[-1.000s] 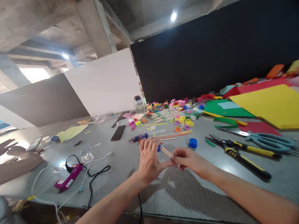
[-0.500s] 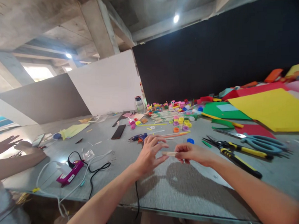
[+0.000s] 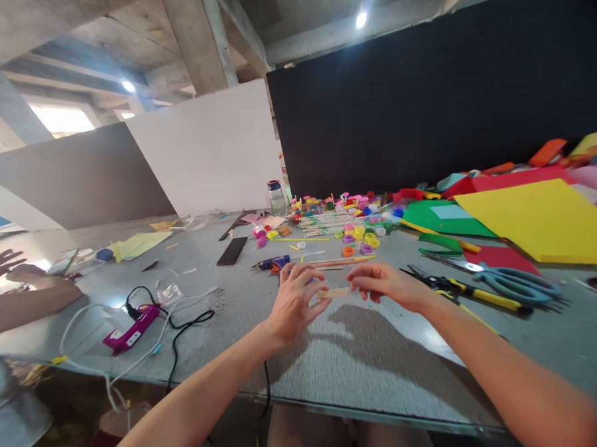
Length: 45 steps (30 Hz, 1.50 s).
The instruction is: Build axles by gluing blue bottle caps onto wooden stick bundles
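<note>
Whereas my R hand point(image 3: 388, 285) gripped the wooden sticks point(image 3: 337, 293) a moment ago, my L hand point(image 3: 294, 302) now pinches them alone, thumb to fingers; R fingers appear released, loosely curled just beside the free ends. Sticks obs. above surface point(image 3: 330, 382), back from its front edge; R hand thus unladen.

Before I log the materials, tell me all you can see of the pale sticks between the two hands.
The pale sticks look slim and wooden, side by side, roughly level over the gray table. The left hand grips one end; the other points toward the right hand, whose contact is unclear. I cannot count them.
</note>
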Each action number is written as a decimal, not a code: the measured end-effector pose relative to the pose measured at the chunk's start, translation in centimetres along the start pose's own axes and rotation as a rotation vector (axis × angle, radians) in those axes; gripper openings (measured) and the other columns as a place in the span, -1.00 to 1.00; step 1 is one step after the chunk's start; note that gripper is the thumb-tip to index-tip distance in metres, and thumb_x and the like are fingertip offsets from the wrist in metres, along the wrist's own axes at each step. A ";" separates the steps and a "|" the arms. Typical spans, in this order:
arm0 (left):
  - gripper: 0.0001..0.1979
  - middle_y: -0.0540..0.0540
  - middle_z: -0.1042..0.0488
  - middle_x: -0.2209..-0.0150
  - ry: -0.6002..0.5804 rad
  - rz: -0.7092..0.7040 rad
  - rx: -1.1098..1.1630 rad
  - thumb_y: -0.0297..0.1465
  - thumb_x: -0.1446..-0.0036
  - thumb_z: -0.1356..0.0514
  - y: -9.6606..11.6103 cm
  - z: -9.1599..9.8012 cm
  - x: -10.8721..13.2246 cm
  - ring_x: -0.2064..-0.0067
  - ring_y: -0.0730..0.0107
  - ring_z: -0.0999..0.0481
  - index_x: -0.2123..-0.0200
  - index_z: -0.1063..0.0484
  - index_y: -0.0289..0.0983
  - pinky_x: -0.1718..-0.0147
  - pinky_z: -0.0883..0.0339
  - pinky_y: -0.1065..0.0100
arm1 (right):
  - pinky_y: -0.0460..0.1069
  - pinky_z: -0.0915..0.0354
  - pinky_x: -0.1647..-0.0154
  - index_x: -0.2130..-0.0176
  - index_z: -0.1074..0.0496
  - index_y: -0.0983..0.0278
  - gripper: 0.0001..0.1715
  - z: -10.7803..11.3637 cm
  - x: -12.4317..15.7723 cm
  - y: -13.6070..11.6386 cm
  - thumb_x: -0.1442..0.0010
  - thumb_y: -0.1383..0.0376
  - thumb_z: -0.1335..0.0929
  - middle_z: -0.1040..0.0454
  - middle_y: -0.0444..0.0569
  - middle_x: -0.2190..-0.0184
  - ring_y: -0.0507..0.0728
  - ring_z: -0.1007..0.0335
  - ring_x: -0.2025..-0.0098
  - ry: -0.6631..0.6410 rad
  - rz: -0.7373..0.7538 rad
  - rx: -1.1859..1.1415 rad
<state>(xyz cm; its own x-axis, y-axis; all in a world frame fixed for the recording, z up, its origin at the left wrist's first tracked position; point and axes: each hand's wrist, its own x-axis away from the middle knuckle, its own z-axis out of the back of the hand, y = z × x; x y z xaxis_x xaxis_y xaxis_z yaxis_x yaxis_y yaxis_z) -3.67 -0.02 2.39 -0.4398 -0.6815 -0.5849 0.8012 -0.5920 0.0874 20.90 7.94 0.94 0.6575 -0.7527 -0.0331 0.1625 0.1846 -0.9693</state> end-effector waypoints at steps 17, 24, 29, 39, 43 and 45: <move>-0.89 -0.09 -0.63 0.14 -0.161 0.156 -0.004 -0.35 -0.20 -0.39 0.5 -3.9 -0.3 -0.04 0.07 -0.48 0.20 -0.59 -0.19 -0.09 -0.17 -0.05 | 0.04 -0.14 0.25 0.30 -0.53 0.23 -0.88 0.0 -0.2 1.5 -0.28 0.35 -0.37 -0.58 0.01 0.34 0.21 -0.44 0.27 0.050 0.152 0.836; -0.74 -0.15 -0.63 0.03 -0.288 0.188 0.020 -0.29 -0.16 -0.41 -0.7 -3.8 -0.1 -0.03 0.02 -0.48 0.07 -0.61 -0.19 -0.01 -0.23 0.00 | 0.05 -0.15 0.26 0.14 -0.56 0.24 -0.84 0.4 -0.2 2.1 -0.30 0.22 -0.43 -0.58 0.05 0.24 0.25 -0.46 0.20 -0.016 0.105 0.932; -0.88 -0.11 -0.63 0.13 -0.343 0.175 0.040 -0.34 -0.17 -0.37 -0.9 -3.6 0.2 0.02 0.08 -0.48 0.21 -0.65 -0.19 0.03 -0.21 0.06 | 0.04 -0.19 0.23 0.18 -0.55 0.24 -0.86 -0.3 -0.2 2.1 -0.29 0.22 -0.46 -0.54 0.05 0.16 0.23 -0.46 0.15 -0.079 0.138 0.925; -0.89 -0.13 -0.63 0.19 -0.354 0.193 0.057 -0.40 -0.24 -0.29 -0.6 -4.2 -0.1 0.05 0.11 -0.48 0.32 -0.65 -0.20 0.00 -0.20 0.02 | 0.03 -0.18 0.21 0.23 -0.53 0.26 -0.94 -0.9 -0.4 2.5 -0.31 0.35 -0.40 -0.51 0.03 0.21 0.19 -0.43 0.19 -0.063 0.174 0.944; -0.87 -0.13 -0.63 0.20 -0.355 0.207 0.061 -0.39 -0.25 -0.28 -0.5 -4.2 0.0 0.05 0.12 -0.47 0.32 -0.64 -0.20 -0.01 -0.19 0.03 | 0.01 -0.16 0.23 0.25 -0.53 0.27 -0.94 -1.2 -0.4 2.5 -0.30 0.39 -0.40 -0.51 0.02 0.23 0.17 -0.42 0.21 -0.037 0.174 0.951; -0.87 -0.12 -0.63 0.21 -0.353 0.214 0.061 -0.39 -0.25 -0.28 -0.4 -4.3 0.0 0.05 0.13 -0.47 0.32 -0.64 -0.20 -0.02 -0.19 0.03 | 0.00 -0.16 0.24 0.26 -0.53 0.26 -0.93 -1.4 -0.3 2.5 -0.29 0.41 -0.41 -0.52 0.01 0.24 0.16 -0.42 0.23 -0.024 0.178 0.953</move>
<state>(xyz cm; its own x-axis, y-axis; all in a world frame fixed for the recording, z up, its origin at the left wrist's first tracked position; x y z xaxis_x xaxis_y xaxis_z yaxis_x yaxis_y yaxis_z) -2.22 2.08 -1.10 -0.3864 -0.8913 -0.2372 0.8687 -0.4382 0.2311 20.09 7.80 -1.85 0.7434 -0.6530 -0.1451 0.5802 0.7374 -0.3459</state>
